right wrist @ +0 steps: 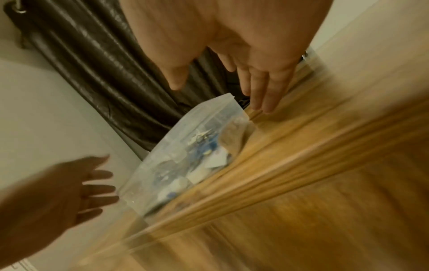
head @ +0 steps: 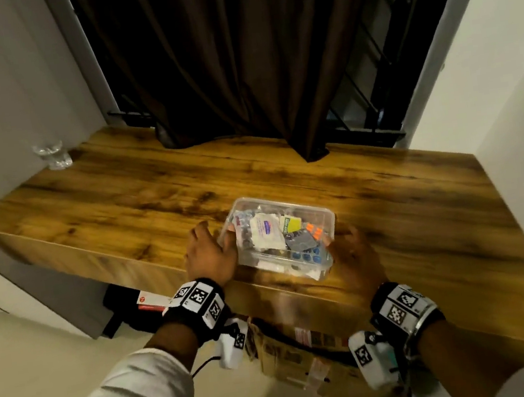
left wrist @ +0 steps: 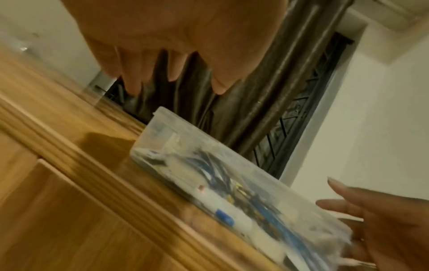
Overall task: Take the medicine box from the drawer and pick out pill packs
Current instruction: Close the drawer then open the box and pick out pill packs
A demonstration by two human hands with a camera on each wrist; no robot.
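1. One clear plastic medicine box (head: 320, 220) sits on the wooden table top (head: 140, 194), close to its near edge, with no lid on it in the head view.
2. The left hand (head: 208, 255) is at the box's left end. Its fingers (left wrist: 133, 80) are straight and spread, and both wrist views show a gap between the fingertips and the box wall, so it holds nothing.
3. The right hand (head: 351, 253) is at the box's near right corner, fingers (right wrist: 267, 95) straight and together, pointing down at the table just beside the box. From the head view it seems to touch the corner; the wrist views are too smeared to settle it.
4. The box thus lies between the two open hands (neither one curls round it).
5. Inside, the pill packs (head: 300, 243) lie in a loose heap: one white sachet with a purple label, one yellow and green packet, one grey blister strip, one orange strip and one strip of blue capsules can be picked out; what lies beneath cannot be counted.
6. One clear glass (head: 52, 156) stands at the far left corner of the table, well apart from the box.
7. One dark brown curtain (head: 234, 52) hangs behind the table.
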